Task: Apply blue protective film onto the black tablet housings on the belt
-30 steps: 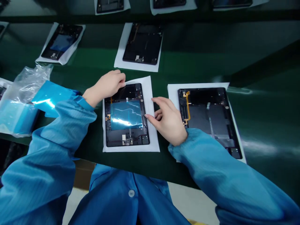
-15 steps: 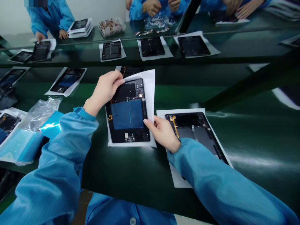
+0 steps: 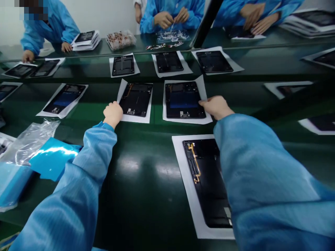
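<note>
My left hand (image 3: pixel 113 113) is closed at the left edge of a black tablet back housing (image 3: pixel 136 99) on a white foam sheet; its fingertips are partly hidden. To the right, a second tablet housing with a blue film (image 3: pixel 184 99) lies on its own white sheet. My right hand (image 3: pixel 217 107) pinches that one's right edge, thumb on top and fingers underneath. Nearer to me, another housing with an orange flex cable (image 3: pixel 204 188) rests on a white sheet, partly covered by my right sleeve.
Blue film sheets (image 3: pixel 53 158) and a clear plastic bag (image 3: pixel 39 139) lie at left. More housings on sheets, one with blue film (image 3: pixel 65 99), line the green bench and the raised ledge (image 3: pixel 86 71). Co-workers in blue work across it. A dark diagonal post (image 3: pixel 208 22) rises behind.
The blue-filmed housing, held up in both hands before, now lies farther away and to the right, with my right hand on it. My left hand has moved to the housing behind it.
</note>
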Demonstrator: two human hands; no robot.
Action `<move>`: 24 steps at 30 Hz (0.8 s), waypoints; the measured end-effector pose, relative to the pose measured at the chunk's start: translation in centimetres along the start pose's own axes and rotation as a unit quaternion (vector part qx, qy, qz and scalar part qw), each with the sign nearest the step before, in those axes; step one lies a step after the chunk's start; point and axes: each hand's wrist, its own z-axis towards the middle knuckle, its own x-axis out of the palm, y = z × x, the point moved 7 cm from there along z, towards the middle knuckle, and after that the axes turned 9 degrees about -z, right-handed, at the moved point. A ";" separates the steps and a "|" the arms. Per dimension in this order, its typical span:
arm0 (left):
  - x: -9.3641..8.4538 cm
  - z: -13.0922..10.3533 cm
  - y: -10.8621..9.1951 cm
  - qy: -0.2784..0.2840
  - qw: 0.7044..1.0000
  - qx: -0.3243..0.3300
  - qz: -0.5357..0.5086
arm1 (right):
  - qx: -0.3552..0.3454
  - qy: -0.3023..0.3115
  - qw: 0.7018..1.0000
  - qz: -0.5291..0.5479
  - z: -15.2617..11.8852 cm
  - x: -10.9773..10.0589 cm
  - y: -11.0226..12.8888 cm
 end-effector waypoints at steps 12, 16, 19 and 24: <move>-6.9 -5.4 2.3 -0.013 0.955 -0.020 -0.297 | -0.068 0.206 0.925 0.311 -17.7 6.1 11.7; -8.8 -14.6 8.1 0.010 0.947 -0.006 -0.320 | -0.074 0.327 0.843 0.420 -24.9 8.4 14.1; -9.5 -22.7 12.4 0.062 0.953 0.013 -0.297 | -0.043 0.385 0.796 0.466 -29.4 9.1 13.0; -13.0 -27.0 16.4 0.083 0.976 0.057 -0.194 | -0.021 0.402 0.804 0.438 -34.2 8.9 8.4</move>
